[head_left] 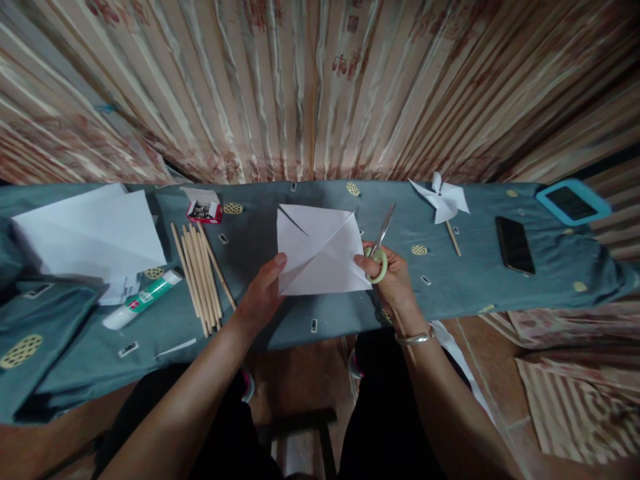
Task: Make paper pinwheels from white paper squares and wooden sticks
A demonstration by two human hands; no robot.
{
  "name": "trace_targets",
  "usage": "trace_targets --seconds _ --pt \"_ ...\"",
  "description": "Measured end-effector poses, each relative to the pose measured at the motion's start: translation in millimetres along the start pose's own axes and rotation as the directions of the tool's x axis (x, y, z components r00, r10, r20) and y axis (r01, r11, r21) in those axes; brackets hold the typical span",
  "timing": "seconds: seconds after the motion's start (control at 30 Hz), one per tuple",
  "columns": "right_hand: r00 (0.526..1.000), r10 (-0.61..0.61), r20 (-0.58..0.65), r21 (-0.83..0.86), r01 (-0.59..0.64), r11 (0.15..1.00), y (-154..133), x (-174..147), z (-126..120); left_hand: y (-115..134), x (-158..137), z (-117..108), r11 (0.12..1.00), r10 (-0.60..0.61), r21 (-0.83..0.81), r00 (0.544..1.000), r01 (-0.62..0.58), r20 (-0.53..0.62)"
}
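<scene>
A white square sheet of paper [325, 257] is held up over the table between my two hands. Diagonal creases cross it, and slits run inward from its upper corners. My left hand [267, 283] pinches the left edge, thumb on top. At the lower right edge, my right hand [390, 270] grips the paper and also keeps hold of a pair of scissors [381, 257] with pale green handles, blades pointing up and away. Right of the scissors lies a white paper pinwheel [443, 199] on a wooden stick.
On the blue-green tablecloth [280, 327] lie several wooden sticks [200, 277], a glue stick [143, 300], a small red box [205, 212] and white paper sheets [95, 233] at left. A black phone [515, 245] and a blue-framed tablet [573, 202] are at right. A curtain [310, 93] hangs behind.
</scene>
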State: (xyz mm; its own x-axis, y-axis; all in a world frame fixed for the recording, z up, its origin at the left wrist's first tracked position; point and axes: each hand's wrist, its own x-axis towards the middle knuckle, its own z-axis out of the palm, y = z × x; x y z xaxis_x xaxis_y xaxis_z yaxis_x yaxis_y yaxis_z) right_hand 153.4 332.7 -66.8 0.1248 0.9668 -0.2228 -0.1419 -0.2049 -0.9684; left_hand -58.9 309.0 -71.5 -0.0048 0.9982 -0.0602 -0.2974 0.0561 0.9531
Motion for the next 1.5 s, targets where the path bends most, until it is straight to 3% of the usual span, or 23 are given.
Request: trace_targets --seconds 0.1,0.17,0.3,0.47,0.6,0.73,0.83,0.9,0.97,1.03,1.13,1.2,1.33,1.5 --pt "0.997 -0.027 -0.076 0.095 0.034 0.995 7 0 10 3 -1 12 0.973 -0.105 -0.196 0.990 0.120 0.090" --pt "0.996 -0.039 -0.081 0.108 0.048 0.993 10 -1 16 4 -1 19 0.944 -0.151 -0.281 0.985 0.170 0.088" --pt "0.992 -0.046 -0.116 0.113 0.059 0.992 11 0 19 5 -1 20 0.940 -0.154 -0.308 0.988 0.148 0.004" --pt "0.980 -0.043 -0.192 0.174 0.077 0.982 5 6 15 8 0 13 0.905 -0.193 -0.379 0.980 0.193 0.037" --pt "0.992 -0.055 -0.113 0.137 0.070 0.988 11 0 23 1 -3 24 0.923 -0.199 -0.332 0.980 0.197 0.027" --pt "0.998 -0.032 -0.046 0.059 0.035 0.998 17 -8 36 -8 0 32 0.956 -0.206 -0.241 0.966 0.165 -0.153" --pt "1.000 -0.028 0.014 -0.016 0.028 0.999 14 -13 38 -12 7 24 0.974 -0.154 -0.203 0.956 0.104 -0.250" --pt "0.991 -0.030 0.131 -0.078 0.040 0.996 10 -18 35 -11 12 13 0.992 -0.067 -0.120 0.957 0.035 -0.281" --pt "0.949 0.007 0.314 -0.139 0.039 0.990 5 -26 28 -7 16 2 0.999 0.018 -0.037 0.953 -0.031 -0.303" --pt "0.875 0.087 0.476 -0.203 0.012 0.979 1 -34 20 -3 19 -8 0.997 0.077 0.007 0.940 -0.079 -0.334" --pt "0.765 0.193 0.614 -0.262 -0.033 0.964 -2 -44 11 3 20 -17 0.994 0.110 0.026 0.922 -0.108 -0.370" --pt "0.716 0.250 0.652 -0.297 -0.062 0.953 -3 -48 8 6 19 -17 0.993 0.115 0.016 0.922 -0.118 -0.369" --pt "0.684 0.306 0.662 -0.363 -0.065 0.930 -5 -50 7 8 17 -11 0.995 0.080 -0.031 0.942 -0.095 -0.327" --pt "0.700 0.305 0.646 -0.378 -0.053 0.924 -9 -50 8 4 16 -6 0.998 0.053 -0.018 0.954 -0.062 -0.295"
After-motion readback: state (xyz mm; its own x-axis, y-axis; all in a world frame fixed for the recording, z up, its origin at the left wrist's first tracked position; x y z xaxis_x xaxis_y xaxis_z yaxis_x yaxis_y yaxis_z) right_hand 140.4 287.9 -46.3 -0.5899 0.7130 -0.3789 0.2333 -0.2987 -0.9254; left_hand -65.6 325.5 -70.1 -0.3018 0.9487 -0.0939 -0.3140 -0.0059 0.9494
